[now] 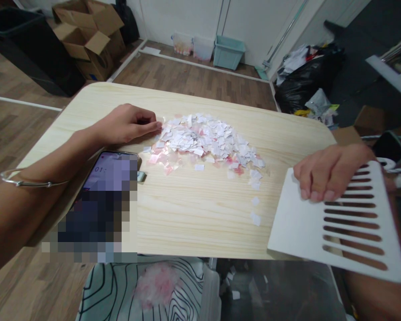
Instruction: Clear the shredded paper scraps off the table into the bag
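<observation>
A heap of small white paper pieces (217,138) lies mid-table, mixed with clear and pink plastic film bits (157,156). My left hand (130,122) rests at the heap's left edge, thumb and fingertips closed together. What they pinch, if anything, is too small to make out. On the right, my right hand (330,171) grips a flat white slotted panel (297,218), fingers over its upper edge. The panel tilts over the table's right front corner. A few loose paper pieces (255,218) trail between the heap and the panel.
A phone (116,174) lies by my left forearm on the table (187,223). Below the front edge are a patterned cloth (113,290) with pinkish film bits and a clear bin (277,290) holding some paper pieces. A black bin (36,53) and cardboard boxes (87,40) stand back left.
</observation>
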`<state>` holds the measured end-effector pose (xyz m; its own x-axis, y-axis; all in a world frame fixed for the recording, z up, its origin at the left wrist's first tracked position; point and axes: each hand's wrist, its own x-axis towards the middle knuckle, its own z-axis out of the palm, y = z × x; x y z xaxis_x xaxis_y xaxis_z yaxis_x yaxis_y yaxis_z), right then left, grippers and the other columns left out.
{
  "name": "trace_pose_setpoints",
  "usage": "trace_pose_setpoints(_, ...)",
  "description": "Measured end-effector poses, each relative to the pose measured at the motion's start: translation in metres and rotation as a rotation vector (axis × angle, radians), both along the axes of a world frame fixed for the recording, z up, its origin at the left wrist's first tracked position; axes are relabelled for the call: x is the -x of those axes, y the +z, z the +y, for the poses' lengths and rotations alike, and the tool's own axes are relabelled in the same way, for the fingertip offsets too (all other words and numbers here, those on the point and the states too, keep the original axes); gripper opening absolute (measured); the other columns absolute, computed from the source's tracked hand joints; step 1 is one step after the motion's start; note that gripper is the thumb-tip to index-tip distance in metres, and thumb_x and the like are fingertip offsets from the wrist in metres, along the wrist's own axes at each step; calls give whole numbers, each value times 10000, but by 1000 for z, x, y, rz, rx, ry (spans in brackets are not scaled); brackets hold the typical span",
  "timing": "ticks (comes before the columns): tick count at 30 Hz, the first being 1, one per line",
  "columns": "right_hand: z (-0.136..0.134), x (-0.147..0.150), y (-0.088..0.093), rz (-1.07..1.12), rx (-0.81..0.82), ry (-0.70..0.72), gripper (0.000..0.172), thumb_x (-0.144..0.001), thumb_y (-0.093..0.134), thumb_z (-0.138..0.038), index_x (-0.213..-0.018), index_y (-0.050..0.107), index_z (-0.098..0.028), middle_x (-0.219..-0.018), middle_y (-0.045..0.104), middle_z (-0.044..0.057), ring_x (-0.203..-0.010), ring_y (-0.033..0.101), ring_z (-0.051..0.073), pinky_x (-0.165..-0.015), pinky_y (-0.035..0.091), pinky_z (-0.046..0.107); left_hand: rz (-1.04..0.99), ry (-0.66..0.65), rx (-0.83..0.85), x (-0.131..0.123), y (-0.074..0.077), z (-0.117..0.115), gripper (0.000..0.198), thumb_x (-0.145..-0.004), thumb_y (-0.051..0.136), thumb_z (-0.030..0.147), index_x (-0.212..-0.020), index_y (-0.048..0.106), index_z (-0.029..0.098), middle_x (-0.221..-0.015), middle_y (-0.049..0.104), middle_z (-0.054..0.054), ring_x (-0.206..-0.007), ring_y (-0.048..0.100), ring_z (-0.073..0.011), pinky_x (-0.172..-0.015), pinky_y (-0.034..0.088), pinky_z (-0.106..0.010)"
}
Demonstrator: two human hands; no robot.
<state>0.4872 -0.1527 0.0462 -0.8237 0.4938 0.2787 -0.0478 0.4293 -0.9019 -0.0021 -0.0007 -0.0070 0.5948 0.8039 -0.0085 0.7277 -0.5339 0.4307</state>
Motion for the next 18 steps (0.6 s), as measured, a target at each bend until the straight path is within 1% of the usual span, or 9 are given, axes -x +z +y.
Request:
trace_pose_setpoints(2, 4, -6, 5, -21, -18, -38, 378, -1153, 701, -572, -1173, 957, -295, -763, 905, 74, -748, 915, 229, -803, 727, 316, -11, -9, -3, 0, 0, -1, 508, -983, 520, 642, -794, 732, 220, -586, 523, 33, -626, 442, -154, -667, 298, -340)
trace_pose_setpoints(5, 3, -10, 5, -71, 3, -97, 344, -1114, 775, -509, -1104, 964, -222, -843, 922, 142, -796, 924, 273, -821, 740, 351, -28, -23, -15, 0, 0, 0, 511, -1000, 510, 665, -781, 724, 256, -578, 537, 33, -620, 459, -166, -654, 312, -354)
trace_pose_setpoints(8, -2, -7, -4, -25, 52, -166, 381, -1077, 785, -566, -1017, 962, -235, -791, 909, 112, -716, 899, 257, -746, 722, 322, -23, -34, -34, 1, 0, 1, 535, -1000, 513, 653, -794, 744, 217, -573, 542, 49, -610, 465, -140, -656, 304, -324)
trace_pose_setpoints(11, -7, -1, -11, 1, 104, -194, 421, -1047, 804, -627, -974, 959, -242, -737, 888, 99, -668, 879, 254, -709, 708, 325, -16, -43, -29, 1, 0, 1, 540, -1014, 519, 622, -811, 753, 179, -563, 535, 57, -610, 451, -120, -661, 289, -306)
trace_pose_setpoints(15, -10, 5, -10, -2, 147, -205, 434, -1049, 807, -620, -933, 960, -230, -726, 883, 111, -664, 878, 258, -706, 705, 325, -17, -43, -24, 0, 2, 0, 516, -1020, 528, 600, -772, 730, 194, -549, 514, 48, -610, 436, -132, -653, 293, -316)
trace_pose_setpoints(18, -11, 8, -10, 5, 158, -197, 425, -1051, 807, -611, -924, 958, -235, -719, 882, 103, -657, 875, 247, -702, 697, 309, -16, -24, -26, -1, 3, -2, 508, -1004, 521, 632, -772, 733, 234, -549, 539, 41, -611, 455, -155, -649, 314, -335)
